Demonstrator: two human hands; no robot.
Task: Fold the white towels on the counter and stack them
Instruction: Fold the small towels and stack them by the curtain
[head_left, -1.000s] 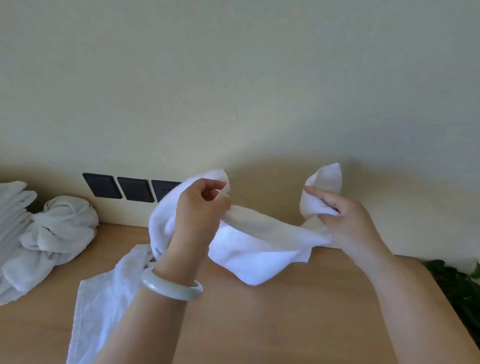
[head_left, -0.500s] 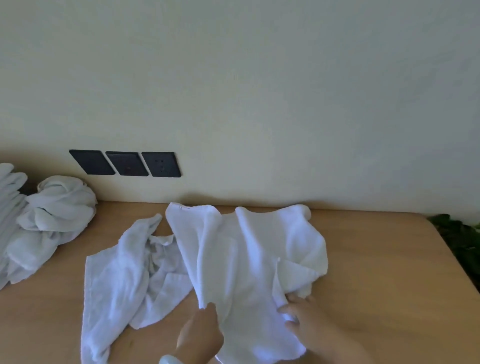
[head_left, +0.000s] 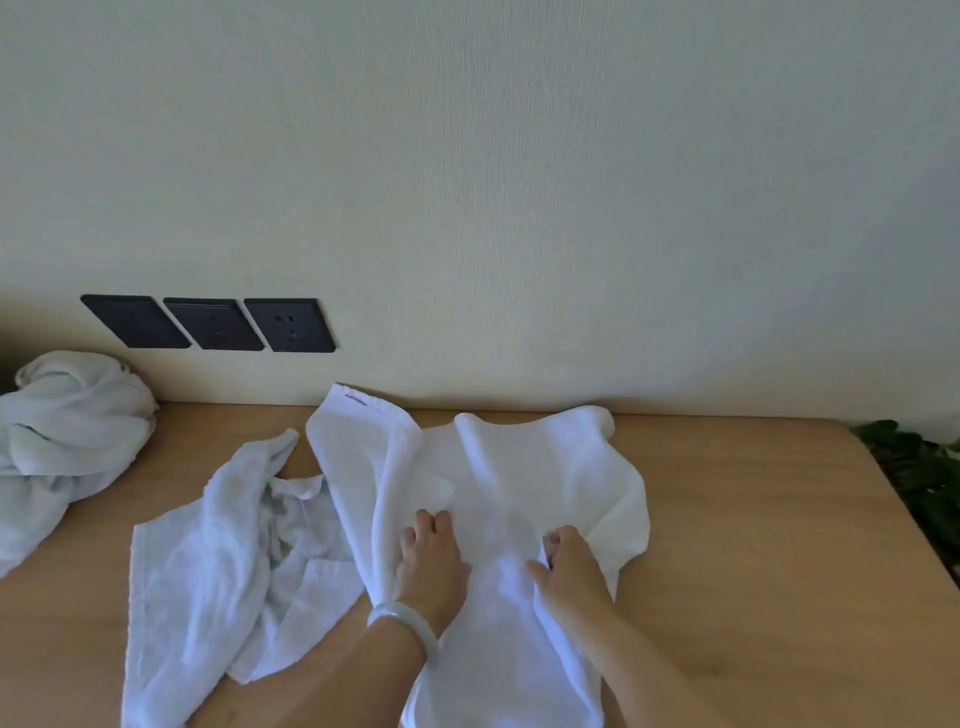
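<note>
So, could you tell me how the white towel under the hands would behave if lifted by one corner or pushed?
The towel would probably hang limp: it lies in soft ridges. It looks plush, so likely light but bulky. Pushed, it should bunch, as its wrinkles suggest.

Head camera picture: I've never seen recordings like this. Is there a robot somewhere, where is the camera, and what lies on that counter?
There is no robot here: a person works with two bare hands, and the one camera sits on their head, looking forward and down. On the wooden counter a white towel lies spread. The left hand presses flat on it; the right hand curls its fingers into the cloth, apparently pinching a fold. To its left lies a thinner crumpled towel, and at the far left a bundled heap of towels. Three dark sockets sit on the wall.
</note>
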